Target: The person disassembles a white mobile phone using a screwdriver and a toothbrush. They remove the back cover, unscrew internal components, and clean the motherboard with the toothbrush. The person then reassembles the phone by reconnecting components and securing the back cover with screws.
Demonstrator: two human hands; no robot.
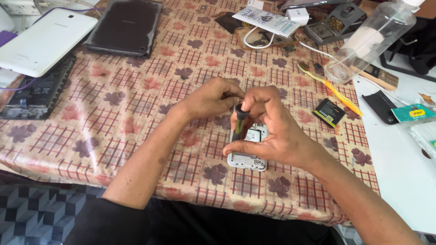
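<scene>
A small opened phone (249, 156) with a silver frame lies back-up on the patterned tablecloth (136, 109) near the front edge. My right hand (272, 131) holds a dark-handled screwdriver (240, 119) upright over the phone, tip down into its upper left part. My left hand (210, 97) reaches in from the left and rests its fingers at the top of the phone, beside the screwdriver's cap. The upper half of the phone is hidden by both hands.
A white tablet (43, 38), a dark tablet (125, 27) and an opened device (38, 93) lie at the left. A phone battery (329, 112), a yellow toothbrush (334, 90) and a clear plastic bottle (372, 38) sit to the right. Chargers and packets crowd the back.
</scene>
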